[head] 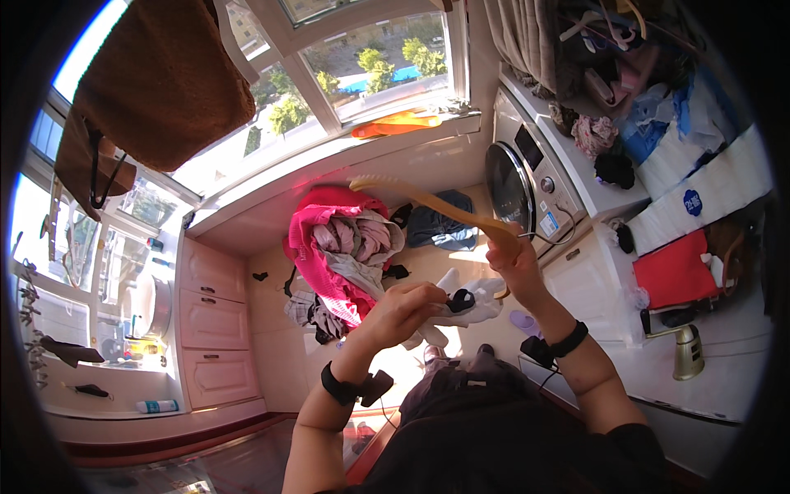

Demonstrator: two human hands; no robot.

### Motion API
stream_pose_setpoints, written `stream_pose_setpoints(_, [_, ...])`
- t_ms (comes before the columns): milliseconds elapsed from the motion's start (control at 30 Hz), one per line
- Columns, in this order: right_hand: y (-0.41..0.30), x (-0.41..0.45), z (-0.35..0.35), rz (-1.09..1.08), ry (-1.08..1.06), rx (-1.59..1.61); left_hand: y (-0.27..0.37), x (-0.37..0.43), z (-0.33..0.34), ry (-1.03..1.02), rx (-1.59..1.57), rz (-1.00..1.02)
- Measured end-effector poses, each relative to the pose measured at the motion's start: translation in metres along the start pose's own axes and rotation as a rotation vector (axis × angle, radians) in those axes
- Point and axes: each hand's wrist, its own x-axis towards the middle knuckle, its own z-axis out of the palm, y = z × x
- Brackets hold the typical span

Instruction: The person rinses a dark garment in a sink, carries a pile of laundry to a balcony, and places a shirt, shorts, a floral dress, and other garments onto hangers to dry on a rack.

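Observation:
My right hand [517, 262] is closed around a yellowish clothes hanger [441, 207], near its hook, with one arm of the hanger reaching to the upper left. Lower and to the left, my left hand [404, 312] pinches a white garment with a dark patch [475, 302], which hangs between the two hands. Just beyond my left hand stands a pink laundry basket [302, 238] heaped with pale pink and white clothes [361, 238]. The hanger's lower end is partly hidden behind the garment.
A front-loading washing machine [540, 170] with a dark round door stands ahead right. Blue denim clothing [441, 225] and a checked garment [301, 307] lie on the floor. A lilac slipper [523, 321] is near my feet. Brown fabric [166, 80] hangs at the upper left.

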Motion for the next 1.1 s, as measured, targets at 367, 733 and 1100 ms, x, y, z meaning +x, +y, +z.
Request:
stream_pose_setpoints(367, [-0.086,0.044,0.055,-0.055,-0.041,1.001,0.025,0.018,-0.023,-0.106,0.247,0.055])
stream_pose_setpoints(733, [0.039,-0.024,0.042,-0.100,-0.398,0.083,0.021,-0.024,-0.064,0.281,0.000,0.030])
stream_pose_setpoints(1100, [-0.061,-0.045,0.003,-0.142,-0.121,-0.014,0.041,-0.053,-0.073,0.410,-0.678,0.170])
